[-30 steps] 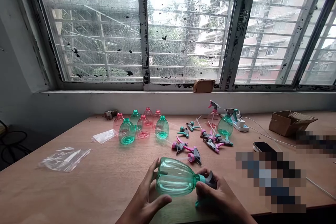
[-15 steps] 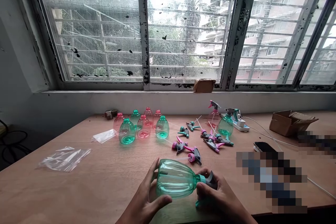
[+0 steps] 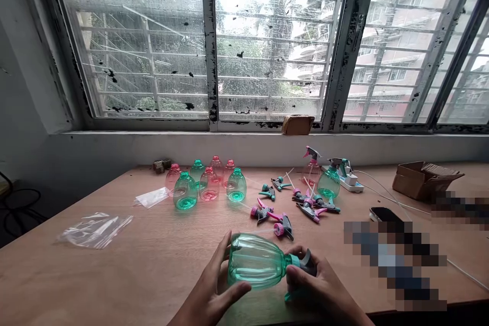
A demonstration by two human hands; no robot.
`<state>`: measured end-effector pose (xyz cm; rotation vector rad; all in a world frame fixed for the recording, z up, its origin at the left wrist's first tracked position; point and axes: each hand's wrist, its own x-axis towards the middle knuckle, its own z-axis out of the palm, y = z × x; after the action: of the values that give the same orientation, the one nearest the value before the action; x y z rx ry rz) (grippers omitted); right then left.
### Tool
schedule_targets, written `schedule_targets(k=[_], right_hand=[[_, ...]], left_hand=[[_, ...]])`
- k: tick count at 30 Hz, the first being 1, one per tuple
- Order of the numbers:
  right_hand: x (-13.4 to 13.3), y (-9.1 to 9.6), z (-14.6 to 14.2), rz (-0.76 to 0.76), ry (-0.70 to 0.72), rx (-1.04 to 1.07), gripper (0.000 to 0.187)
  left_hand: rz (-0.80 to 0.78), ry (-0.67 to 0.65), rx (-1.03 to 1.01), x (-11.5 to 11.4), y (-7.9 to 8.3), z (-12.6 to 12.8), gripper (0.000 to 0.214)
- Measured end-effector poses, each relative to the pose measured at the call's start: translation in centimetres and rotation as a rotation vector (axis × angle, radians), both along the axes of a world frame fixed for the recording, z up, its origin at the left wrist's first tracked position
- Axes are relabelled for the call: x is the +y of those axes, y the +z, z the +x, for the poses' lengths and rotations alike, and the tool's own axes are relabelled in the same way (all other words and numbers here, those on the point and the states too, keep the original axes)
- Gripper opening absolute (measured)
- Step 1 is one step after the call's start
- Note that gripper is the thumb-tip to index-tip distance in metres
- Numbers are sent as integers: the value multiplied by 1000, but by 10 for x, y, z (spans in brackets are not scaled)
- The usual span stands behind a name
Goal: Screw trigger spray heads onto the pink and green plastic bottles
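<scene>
A green ribbed spray bottle [image 3: 256, 261] lies on its side just above the wooden table [image 3: 153, 265], close to the front edge. My left hand [image 3: 214, 288] wraps round its wide base with thumb below and fingers behind. My right hand [image 3: 319, 285] is closed on the grey and teal spray head [image 3: 305, 262] at the bottle's neck. Both hands grip the same bottle.
Several green and pink bottles without heads [image 3: 206, 183] stand at the back. Loose spray heads [image 3: 294, 201] lie right of them, beside two finished bottles [image 3: 323, 173]. Plastic bags [image 3: 95, 229], a phone [image 3: 384, 214], a cardboard box [image 3: 422, 178] and a power strip [image 3: 349, 182] lie around.
The bottle and both hands have dropped slightly toward the table's front edge; the grip is the same.
</scene>
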<state>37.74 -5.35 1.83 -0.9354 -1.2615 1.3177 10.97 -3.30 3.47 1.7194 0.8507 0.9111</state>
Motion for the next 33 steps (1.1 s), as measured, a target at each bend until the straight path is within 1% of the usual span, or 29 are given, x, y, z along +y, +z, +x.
schedule_targets(k=[3,5,7,11,13,16,18,21,25,27,29,33], right_hand=[[1,0,0,-6,-17,13,40],[1,0,0,0,-26,15,40],[1,1,-1,2,-24,10,39],[0,1,-1,-6,-14,7,40],[0,1,-1,-3,-19,-4,40],[0,0,-1,-8,-31,0,41],[1,-1,0,-8,-37,15,41],[2,-2,0,19,-47,8,40],[2,-2,-1,15,-37,-8,43],[1,-2,-1,-2,-30,-5,45],[1,-1,-1,-8,-34,-5,46],[1,0,-2,-1,-44,-9,45]], left_hand=[[104,56,122,0,1,-1,87],[154,65,138,-1,1,-1,88],[147,53,95,-3,0,-1,87],[35,23,-24,0,-4,0,95],[11,20,-27,2,-6,-1,91],[42,35,30,1,-3,-2,81],[48,35,20,-2,0,-1,82],[21,4,-54,-5,2,3,84],[-10,-17,-82,-3,-2,3,91],[-33,-35,-78,0,-4,1,89],[-13,-30,-62,2,-6,0,82],[122,5,-2,3,-8,-1,80]])
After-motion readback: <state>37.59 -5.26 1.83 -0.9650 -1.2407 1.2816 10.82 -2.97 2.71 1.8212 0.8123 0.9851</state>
